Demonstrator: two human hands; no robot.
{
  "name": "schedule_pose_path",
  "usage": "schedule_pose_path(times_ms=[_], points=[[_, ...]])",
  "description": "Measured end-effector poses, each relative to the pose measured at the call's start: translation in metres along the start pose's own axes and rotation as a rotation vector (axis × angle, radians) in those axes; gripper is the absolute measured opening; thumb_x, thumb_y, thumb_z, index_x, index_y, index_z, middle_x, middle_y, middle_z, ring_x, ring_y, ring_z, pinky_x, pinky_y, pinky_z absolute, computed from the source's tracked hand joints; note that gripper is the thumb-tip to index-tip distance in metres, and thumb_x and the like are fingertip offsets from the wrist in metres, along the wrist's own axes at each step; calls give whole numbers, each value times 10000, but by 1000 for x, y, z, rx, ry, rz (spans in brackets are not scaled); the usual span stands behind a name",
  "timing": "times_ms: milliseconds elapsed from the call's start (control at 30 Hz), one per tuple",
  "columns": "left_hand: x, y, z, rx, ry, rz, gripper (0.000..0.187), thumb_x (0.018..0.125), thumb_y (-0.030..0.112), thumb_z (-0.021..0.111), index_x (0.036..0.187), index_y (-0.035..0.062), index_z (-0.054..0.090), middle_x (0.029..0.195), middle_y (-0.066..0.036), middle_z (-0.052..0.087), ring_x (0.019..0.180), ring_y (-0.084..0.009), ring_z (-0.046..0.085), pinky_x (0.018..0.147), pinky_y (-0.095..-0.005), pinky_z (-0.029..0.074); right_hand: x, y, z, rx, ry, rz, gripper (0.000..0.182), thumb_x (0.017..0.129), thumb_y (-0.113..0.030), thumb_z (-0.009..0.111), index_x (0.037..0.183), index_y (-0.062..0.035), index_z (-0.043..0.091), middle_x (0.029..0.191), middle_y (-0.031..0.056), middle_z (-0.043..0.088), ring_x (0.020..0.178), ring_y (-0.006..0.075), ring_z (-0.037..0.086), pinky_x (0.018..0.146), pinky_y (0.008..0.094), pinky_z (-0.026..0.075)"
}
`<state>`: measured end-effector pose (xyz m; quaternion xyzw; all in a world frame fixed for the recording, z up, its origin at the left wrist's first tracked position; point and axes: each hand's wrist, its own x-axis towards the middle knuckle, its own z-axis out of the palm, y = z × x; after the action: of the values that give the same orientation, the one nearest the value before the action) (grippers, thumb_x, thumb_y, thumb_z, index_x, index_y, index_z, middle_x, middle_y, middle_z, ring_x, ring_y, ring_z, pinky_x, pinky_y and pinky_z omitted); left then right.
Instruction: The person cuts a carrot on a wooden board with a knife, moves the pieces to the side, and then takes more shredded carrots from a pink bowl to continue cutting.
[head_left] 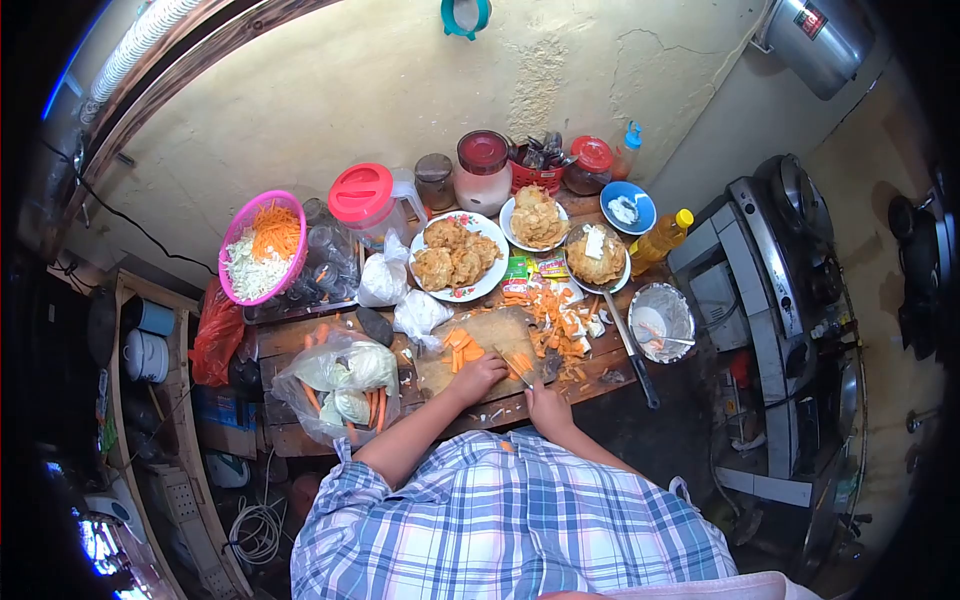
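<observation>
A wooden cutting board [487, 335] lies at the table's front edge, with flat orange carrot slices [461, 348] on its left part. My left hand [480, 377] rests on the board with its fingers drawn together at a small pile of cut carrot [519, 365]; what they hold, if anything, is too small to make out. My right hand [548, 407] is closed around a knife at the board's front right edge, its blade [527, 379] pointing at the carrot pieces. Carrot peelings [562, 318] lie heaped right of the board.
A plastic bag of cabbage and carrots [345, 385] sits left. Behind stand a pink basket of shreds [265, 247], plates of fritters [460, 255] and a red-lidded jug [365, 200]. A long-handled strainer [630, 345], a white-coated bowl [661, 322] and a stove [760, 310] are right.
</observation>
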<state>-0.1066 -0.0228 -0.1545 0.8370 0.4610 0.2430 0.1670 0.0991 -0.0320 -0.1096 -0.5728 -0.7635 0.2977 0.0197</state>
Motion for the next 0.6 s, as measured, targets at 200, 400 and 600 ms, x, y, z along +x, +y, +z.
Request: schedule_pose_path(times_ms=[200, 400, 600], points=[[1, 4, -4, 12, 16, -18, 187, 762, 113, 538, 887, 56, 665, 893, -32, 611, 934, -204, 570, 745, -311, 517, -14, 5, -7, 53, 5, 29, 284, 934, -288, 471, 934, -8, 524, 702, 267, 614, 689, 459, 610, 619, 558, 471], [0, 2, -1, 9, 56, 2, 188, 762, 121, 542, 892, 67, 668, 872, -21, 604, 909, -201, 569, 725, -309, 518, -13, 1, -10, 19, -25, 16, 284, 935, -285, 467, 942, -7, 521, 707, 265, 615, 690, 458, 611, 623, 557, 472], [1, 0, 0, 17, 28, 3, 211, 742, 111, 553, 908, 69, 678, 932, -37, 631, 937, -212, 581, 753, -311, 522, 0, -1, 0, -43, -38, -8, 271, 932, -276, 470, 956, -11, 519, 697, 267, 617, 678, 448, 618, 617, 550, 479]])
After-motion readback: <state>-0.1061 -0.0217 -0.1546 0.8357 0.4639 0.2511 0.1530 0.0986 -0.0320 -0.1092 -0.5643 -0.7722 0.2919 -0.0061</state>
